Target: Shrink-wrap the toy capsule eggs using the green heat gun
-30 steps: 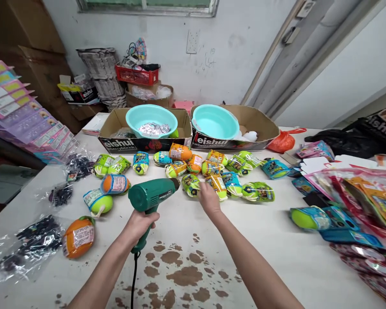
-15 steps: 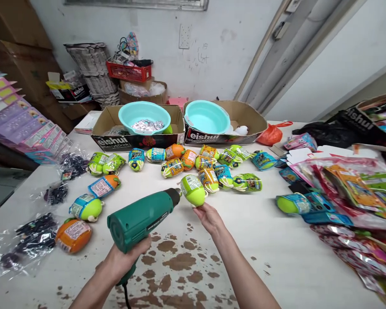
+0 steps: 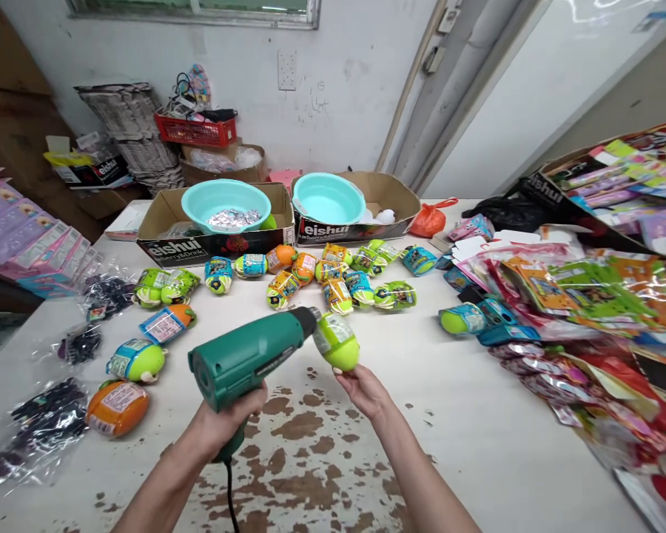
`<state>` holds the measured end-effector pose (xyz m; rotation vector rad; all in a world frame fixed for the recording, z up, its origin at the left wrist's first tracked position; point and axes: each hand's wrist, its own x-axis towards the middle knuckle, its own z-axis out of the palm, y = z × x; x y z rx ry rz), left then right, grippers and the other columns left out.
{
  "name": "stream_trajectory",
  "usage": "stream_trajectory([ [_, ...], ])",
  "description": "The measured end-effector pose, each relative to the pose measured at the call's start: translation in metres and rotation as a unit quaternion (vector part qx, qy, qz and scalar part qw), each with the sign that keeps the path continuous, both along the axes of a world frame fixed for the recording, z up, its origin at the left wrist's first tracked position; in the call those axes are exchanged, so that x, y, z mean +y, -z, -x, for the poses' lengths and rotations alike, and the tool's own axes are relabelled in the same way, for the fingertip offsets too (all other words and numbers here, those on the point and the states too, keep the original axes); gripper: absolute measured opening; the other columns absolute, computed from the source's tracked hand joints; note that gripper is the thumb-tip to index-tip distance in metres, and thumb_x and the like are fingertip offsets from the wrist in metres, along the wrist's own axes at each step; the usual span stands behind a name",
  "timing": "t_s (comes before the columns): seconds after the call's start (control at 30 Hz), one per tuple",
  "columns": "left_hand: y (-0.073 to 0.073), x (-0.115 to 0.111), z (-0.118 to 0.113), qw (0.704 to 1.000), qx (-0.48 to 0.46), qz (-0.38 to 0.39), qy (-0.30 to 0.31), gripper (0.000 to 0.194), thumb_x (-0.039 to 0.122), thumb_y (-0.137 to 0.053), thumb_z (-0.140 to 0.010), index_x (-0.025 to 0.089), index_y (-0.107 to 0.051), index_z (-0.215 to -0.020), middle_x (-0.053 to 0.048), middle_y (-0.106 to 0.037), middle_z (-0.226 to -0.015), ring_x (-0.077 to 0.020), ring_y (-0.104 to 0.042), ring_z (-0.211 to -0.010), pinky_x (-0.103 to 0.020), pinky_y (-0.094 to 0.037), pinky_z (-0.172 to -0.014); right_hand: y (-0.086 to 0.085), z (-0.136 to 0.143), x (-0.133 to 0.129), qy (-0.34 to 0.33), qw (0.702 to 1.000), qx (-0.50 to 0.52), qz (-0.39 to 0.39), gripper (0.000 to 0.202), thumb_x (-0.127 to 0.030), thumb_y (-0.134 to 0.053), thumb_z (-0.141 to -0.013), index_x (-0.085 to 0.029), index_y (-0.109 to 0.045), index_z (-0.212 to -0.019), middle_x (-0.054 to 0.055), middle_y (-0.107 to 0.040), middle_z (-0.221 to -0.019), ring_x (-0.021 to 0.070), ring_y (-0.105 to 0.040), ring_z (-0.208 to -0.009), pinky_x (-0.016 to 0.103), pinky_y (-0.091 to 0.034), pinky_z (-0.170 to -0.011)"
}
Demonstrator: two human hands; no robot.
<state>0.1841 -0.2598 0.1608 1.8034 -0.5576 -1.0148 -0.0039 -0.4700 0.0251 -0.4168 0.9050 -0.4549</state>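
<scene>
My left hand is wrapped round the handle of a green heat gun, its nozzle pointing right. Close to the nozzle tip is a lime-green egg-shaped capsule with a label round its upper part, tilted. The fingers of my right hand pinch its lower end, above the worn white table. Several wrapped green, blue and orange capsules lie behind, among them an orange one and a green one.
Two teal basins rest in cardboard boxes at the back. Purple items in clear bags and an orange capsule lie left. Colourful flat packaging is piled right. A black cord hangs from the heat gun.
The view has turned to the right. The green capsule in my right hand has tilted and sits slightly lower against the nozzle. Both hands keep their hold.
</scene>
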Motion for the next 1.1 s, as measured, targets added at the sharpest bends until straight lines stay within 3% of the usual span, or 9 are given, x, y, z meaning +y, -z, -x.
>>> stream_trajectory([
  [0.2,0.011,0.026,0.012,0.992,0.092,-0.01,0.087,0.018,0.031,-0.068,-0.07,0.016,-0.07,-0.08,-0.004,-0.066,-0.075,-0.0177,-0.055,-0.068,-0.029,-0.047,-0.064,0.005,0.037,0.006,0.008,0.997,-0.068,-0.037,0.022,-0.008,-0.066,-0.071,-0.016,-0.065,-0.092,0.005,-0.071,-0.085,0.013,-0.067,-0.081,0.019,-0.057,-0.069],
  [0.33,-0.002,0.026,0.023,0.987,0.103,0.005,0.12,0.018,0.03,-0.066,-0.072,0.017,-0.069,-0.083,-0.004,-0.065,-0.075,-0.0168,-0.055,-0.068,-0.028,-0.046,-0.065,-0.006,0.047,0.017,0.033,0.991,0.019,0.128,0.028,-0.02,-0.079,-0.061,-0.016,-0.067,-0.086,0.004,-0.071,-0.079,0.0159,-0.066,-0.071,0.027,-0.056,-0.067],
  [0.47,-0.014,0.014,0.02,0.989,0.103,0.004,0.109,0.014,0.029,-0.066,-0.068,0.017,-0.067,-0.076,-0.001,-0.062,-0.071,-0.0151,-0.052,-0.065,-0.026,-0.046,-0.062,-0.027,0.066,0.014,0.036,0.939,0.108,0.325,0.034,-0.03,-0.083,-0.056,-0.017,-0.07,-0.084,0.002,-0.071,-0.077,0.0152,-0.063,-0.068,0.025,-0.052,-0.063],
  [0.57,-0.009,0.015,0.017,0.992,0.083,-0.028,0.087,0.011,0.026,-0.065,-0.065,0.017,-0.065,-0.071,0.001,-0.059,-0.067,-0.0134,-0.049,-0.06,-0.025,-0.043,-0.056,-0.038,0.086,0.005,0.061,0.914,0.129,0.381,0.031,-0.034,-0.081,-0.057,-0.017,-0.07,-0.08,0.004,-0.071,-0.079,0.0173,-0.063,-0.074,0.027,-0.052,-0.067],
  [0.67,-0.005,0.023,0.021,0.985,0.095,-0.057,0.132,0.01,0.024,-0.066,-0.064,0.016,-0.065,-0.069,0.0,-0.058,-0.067,-0.0135,-0.048,-0.06,-0.025,-0.042,-0.055,-0.041,0.1,0.003,0.106,0.885,0.175,0.418,0.03,-0.036,-0.078,-0.061,-0.018,-0.07,-0.083,0.004,-0.071,-0.083,0.0187,-0.064,-0.078,0.029,-0.052,-0.071],
  [0.77,-0.011,0.024,0.032,0.977,0.131,-0.033,0.167,0.013,0.027,-0.066,-0.066,0.016,-0.065,-0.072,-0.001,-0.06,-0.071,-0.0151,-0.051,-0.063,-0.027,-0.044,-0.057,-0.04,0.103,0.008,0.076,0.855,0.221,0.462,0.025,-0.036,-0.073,-0.065,-0.018,-0.071,-0.083,0.005,-0.072,-0.085,0.0195,-0.065,-0.082,0.031,-0.053,-0.078],
  [0.93,-0.015,0.001,0.033,0.987,0.053,-0.046,0.147,0.015,0.03,-0.067,-0.064,0.017,-0.064,-0.073,0.0,-0.059,-0.067,-0.0144,-0.051,-0.06,-0.026,-0.044,-0.057,-0.048,0.125,0.026,0.12,0.88,0.236,0.394,0.035,-0.041,-0.074,-0.061,-0.018,-0.068,-0.088,0.007,-0.073,-0.087,0.0231,-0.067,-0.083,0.034,-0.055,-0.077],
  [1.03,-0.006,-0.035,0.019,0.99,-0.024,-0.028,0.134,0.015,0.031,-0.065,-0.065,0.017,-0.06,-0.063,0.0,-0.057,-0.058,-0.0149,-0.051,-0.055,-0.027,-0.043,-0.054,-0.054,0.186,0.057,0.142,0.877,0.311,0.339,0.042,-0.044,-0.077,-0.053,-0.021,-0.068,-0.087,0.008,-0.073,-0.092,0.0275,-0.067,-0.091,0.035,-0.055,-0.079],
  [1.1,0.002,-0.071,0.01,0.993,-0.088,0.007,0.08,0.011,0.026,-0.064,-0.061,0.017,-0.057,-0.061,0.001,-0.055,-0.054,-0.0152,-0.052,-0.052,-0.027,-0.043,-0.051,-0.051,0.239,0.088,0.085,0.883,0.359,0.289,0.04,-0.046,-0.077,-0.047,-0.024,-0.071,-0.08,0.01,-0.073,-0.091,0.0309,-0.068,-0.093,0.036,-0.056,-0.078],
])
